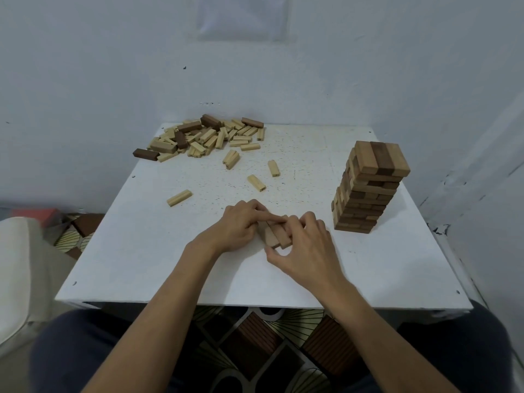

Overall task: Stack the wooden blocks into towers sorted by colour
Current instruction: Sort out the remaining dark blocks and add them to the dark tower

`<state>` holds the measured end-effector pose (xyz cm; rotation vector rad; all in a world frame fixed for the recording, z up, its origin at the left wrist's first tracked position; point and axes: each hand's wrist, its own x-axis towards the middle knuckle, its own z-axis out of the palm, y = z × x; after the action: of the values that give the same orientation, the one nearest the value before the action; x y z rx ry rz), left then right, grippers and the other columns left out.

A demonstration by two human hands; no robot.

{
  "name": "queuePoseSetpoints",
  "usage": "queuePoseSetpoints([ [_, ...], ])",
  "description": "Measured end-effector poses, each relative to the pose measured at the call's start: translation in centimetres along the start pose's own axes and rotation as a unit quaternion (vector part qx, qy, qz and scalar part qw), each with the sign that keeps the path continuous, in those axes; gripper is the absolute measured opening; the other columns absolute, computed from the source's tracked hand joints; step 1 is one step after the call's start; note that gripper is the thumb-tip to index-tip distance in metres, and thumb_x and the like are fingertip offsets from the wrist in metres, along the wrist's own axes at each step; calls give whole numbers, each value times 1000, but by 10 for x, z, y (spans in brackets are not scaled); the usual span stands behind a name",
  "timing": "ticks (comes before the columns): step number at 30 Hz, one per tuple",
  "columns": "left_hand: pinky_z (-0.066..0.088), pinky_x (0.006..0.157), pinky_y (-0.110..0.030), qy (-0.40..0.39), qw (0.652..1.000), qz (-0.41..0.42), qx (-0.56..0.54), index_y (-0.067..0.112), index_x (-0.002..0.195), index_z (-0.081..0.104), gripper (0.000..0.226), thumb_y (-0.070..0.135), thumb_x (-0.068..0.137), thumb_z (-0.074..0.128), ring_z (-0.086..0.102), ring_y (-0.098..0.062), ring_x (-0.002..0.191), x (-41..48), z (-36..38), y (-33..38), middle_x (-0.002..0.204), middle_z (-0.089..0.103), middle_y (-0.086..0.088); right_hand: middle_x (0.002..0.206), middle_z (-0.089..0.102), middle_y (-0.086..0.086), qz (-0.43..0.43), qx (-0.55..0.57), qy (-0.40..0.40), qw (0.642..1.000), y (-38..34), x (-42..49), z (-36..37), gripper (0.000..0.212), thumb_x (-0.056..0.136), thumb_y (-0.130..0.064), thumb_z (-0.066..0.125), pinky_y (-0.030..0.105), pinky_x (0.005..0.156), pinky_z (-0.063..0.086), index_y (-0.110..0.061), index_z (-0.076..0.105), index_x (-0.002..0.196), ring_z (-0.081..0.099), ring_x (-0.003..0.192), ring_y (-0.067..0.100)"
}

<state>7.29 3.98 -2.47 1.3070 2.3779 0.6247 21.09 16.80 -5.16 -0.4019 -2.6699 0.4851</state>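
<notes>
A few mid-brown wooden blocks (276, 235) lie side by side on the white table (141, 251), near its middle front. My left hand (241, 225) holds them from the left, with a finger laid across their top. From the right, my right hand (303, 248) curls round the same blocks, its thumb at their near end. A tall tower of brown blocks (368, 188) stands at the right. At the back left sits a heap of pale and dark blocks (204, 136).
Loose pale blocks lie between the heap and my hands: one at the left (179, 198), a pair (231, 159), two singles (256, 182) (274, 168). A wall runs close behind and to the right. A patterned floor (255, 344) shows below the table edge.
</notes>
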Motion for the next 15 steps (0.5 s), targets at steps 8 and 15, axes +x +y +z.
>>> queuePoseSetpoints([
  [8, 36, 101, -40, 21, 999, -11, -28, 32, 130, 55, 50, 29, 80, 50, 49, -13, 114, -15, 2, -5, 138, 46, 11, 101, 41, -11, -65, 81, -119, 987, 24, 14, -15, 29, 80, -33, 67, 21, 76, 30, -24, 45, 96, 34, 97, 14],
  [15, 41, 98, -38, 42, 998, -1, -50, 35, 120, 56, 53, 49, 71, 68, 50, -7, 107, -16, 4, -6, 129, 54, 17, 118, 48, -10, -89, 127, -200, 967, 32, 26, -26, 28, 81, -22, 64, 28, 91, 42, -25, 47, 102, 39, 112, 12],
])
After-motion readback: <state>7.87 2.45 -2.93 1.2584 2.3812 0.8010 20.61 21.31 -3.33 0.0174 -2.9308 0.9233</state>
